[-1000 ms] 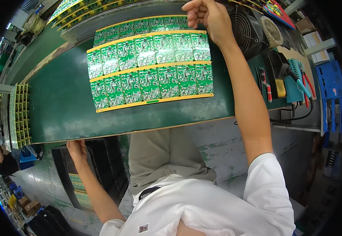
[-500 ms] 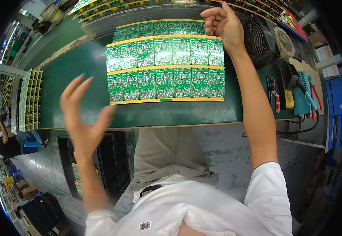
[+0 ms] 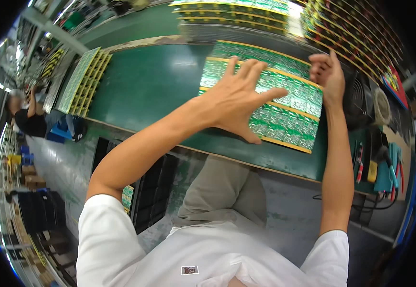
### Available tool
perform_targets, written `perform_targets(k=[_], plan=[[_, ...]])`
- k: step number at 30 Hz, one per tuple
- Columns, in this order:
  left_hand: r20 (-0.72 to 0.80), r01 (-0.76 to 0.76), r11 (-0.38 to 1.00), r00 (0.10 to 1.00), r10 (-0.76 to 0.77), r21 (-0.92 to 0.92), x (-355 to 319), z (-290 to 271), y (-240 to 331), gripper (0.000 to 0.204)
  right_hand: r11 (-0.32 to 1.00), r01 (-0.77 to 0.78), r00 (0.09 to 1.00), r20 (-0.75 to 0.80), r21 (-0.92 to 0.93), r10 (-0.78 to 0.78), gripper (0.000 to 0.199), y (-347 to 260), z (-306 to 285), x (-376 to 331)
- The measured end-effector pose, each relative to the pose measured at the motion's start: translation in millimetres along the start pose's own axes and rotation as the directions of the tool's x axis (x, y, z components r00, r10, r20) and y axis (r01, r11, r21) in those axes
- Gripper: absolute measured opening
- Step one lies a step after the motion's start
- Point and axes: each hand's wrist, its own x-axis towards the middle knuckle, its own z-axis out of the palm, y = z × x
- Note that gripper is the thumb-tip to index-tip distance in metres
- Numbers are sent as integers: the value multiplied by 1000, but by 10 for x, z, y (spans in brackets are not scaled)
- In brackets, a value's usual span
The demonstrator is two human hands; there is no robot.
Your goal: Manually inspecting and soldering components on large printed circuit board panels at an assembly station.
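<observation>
While left hand [image 3: 239, 98] splays, right hand [image 3: 326, 71] grips panel [image 3: 284, 112].

Under the left hand [image 3: 239, 103], the circuit-board panel [image 3: 284, 115] is looking glossy green with matt yellow edging. The table top [image 3: 155, 86] beside it is gleaming, a smooth green sheet reflecting lamp light.

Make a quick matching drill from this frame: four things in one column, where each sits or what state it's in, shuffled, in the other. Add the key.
Things
1. left hand
2. right hand
3. large circuit board panel
4. second board panel

Places or states
A. flat on the green table, in front of the person, gold strips across it
B. fingers curled, at the far right corner of the large panel
C. at the table's left end, away from both hands
D. open, fingers spread, over the large panel's left part

Pairs: 1-D, 2-B, 3-A, 4-C
</observation>
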Motion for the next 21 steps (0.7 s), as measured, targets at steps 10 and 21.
perform_targets(k=[10, 21], plan=[[-172, 482, 874, 868, -466, 65, -934, -1136, -843, 96, 993, 88, 996, -24, -76, -90, 49, -23, 46, -59], [-115, 931, 336, 353, -929, 141, -2631, -2030, -2668, 89, 981, 87, 995, -24, -173, -92, 47, -37, 228, -98]])
